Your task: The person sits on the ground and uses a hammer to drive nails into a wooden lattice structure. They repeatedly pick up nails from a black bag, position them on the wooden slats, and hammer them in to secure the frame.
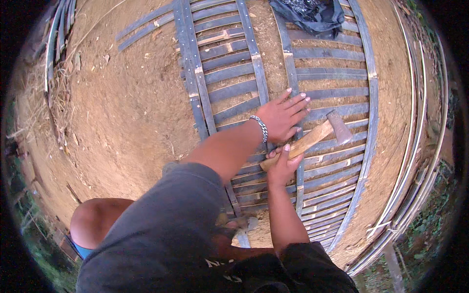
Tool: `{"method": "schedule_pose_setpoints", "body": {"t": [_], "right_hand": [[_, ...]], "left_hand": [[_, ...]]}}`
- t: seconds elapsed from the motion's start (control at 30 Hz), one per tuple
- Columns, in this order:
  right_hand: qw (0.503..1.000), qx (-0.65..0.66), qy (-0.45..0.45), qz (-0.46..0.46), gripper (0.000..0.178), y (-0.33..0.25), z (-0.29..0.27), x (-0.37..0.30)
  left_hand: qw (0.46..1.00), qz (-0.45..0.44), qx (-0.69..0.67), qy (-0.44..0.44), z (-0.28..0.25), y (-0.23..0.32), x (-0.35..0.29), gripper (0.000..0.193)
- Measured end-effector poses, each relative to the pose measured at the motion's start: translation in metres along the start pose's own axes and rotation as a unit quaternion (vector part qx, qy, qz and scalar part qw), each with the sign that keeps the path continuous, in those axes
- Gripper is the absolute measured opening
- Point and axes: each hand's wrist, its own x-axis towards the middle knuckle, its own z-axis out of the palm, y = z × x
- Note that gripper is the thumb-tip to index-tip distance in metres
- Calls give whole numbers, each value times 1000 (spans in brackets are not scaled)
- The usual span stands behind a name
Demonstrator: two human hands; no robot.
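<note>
My left hand [282, 118], with a chain bracelet on its wrist, is stretched out with fingers apart over a long rail of the slatted panel [333, 73]. Just below it, my right hand [283, 168] is closed round the wooden handle of a hatchet [312, 138]. The hatchet's metal head lies over the slats to the right, with its blade turned downward. The panel is made of dark grey strips, which look like split bamboo, fixed across long rails. Whether my left palm presses on the rail cannot be made out.
A second slatted panel [227, 61] lies alongside on the left, with loose strips [146, 30] beyond it. A black plastic sheet or bag [312, 17] rests at the far end. Long poles [420, 180] line the right side. Bare brown soil [122, 107] surrounds the panels.
</note>
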Motion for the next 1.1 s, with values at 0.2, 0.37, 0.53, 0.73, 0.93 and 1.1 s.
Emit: {"method": "schedule_pose_setpoints", "body": {"t": [0.2,0.37,0.53,0.73,0.93,1.1], "right_hand": [[998,-2,-13,-64,40,8,-2,-2],[997,40,-29,-58,30,6,-3,-2],[995,-18,-43,-85,31,14,-5,-1],[996,-10,-46,-82,31,14,-6,-2],[995,-19,-51,-80,30,14,-5,-2],[994,-32,-53,-88,36,18,-10,2]], "left_hand": [[991,33,-120,39,-41,-22,-43,42],[979,-165,27,114,-73,-70,-71,51],[980,-160,113,41,-72,-79,-65,46],[975,-186,110,40,-70,-79,-65,38],[972,-207,108,23,-72,-79,-63,42],[989,-86,13,122,-63,-67,-64,40]]}}
